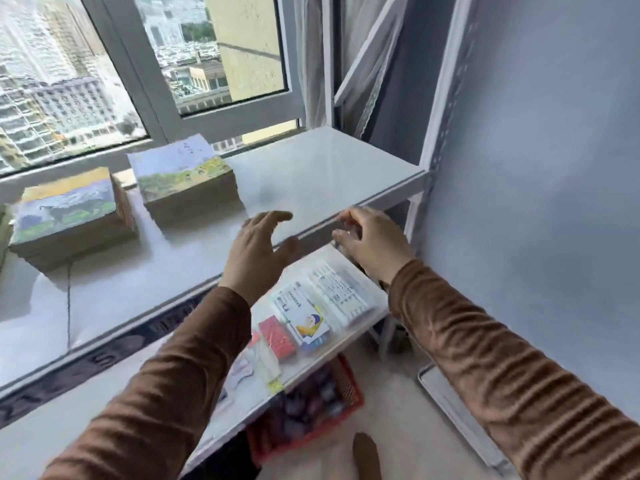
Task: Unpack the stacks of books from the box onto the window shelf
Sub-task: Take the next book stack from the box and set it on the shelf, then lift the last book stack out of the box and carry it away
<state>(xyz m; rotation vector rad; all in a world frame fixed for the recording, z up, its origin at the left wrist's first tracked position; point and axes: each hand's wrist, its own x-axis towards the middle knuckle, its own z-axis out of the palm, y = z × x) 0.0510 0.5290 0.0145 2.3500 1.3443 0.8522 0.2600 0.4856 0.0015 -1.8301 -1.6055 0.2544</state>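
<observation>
Two stacks of books rest on the white window shelf (114,289). One stack (69,216) with a dark animal on its cover lies at the left; the other stack (187,181) with a landscape cover lies nearer the window. My left hand (256,251) hovers open over the shelf's front edge, right of the stacks, holding nothing. My right hand (372,237) is open too, fingers curled near the front rim of the white metal rack shelf (329,168). No box is in view.
A lower rack shelf (363,271) carries plastic-wrapped packets and a red card pack (277,337). Beneath it stands a red crate (346,386). A grey wall is at the right, a window behind the shelf, and a white tray (450,407) lies on the floor.
</observation>
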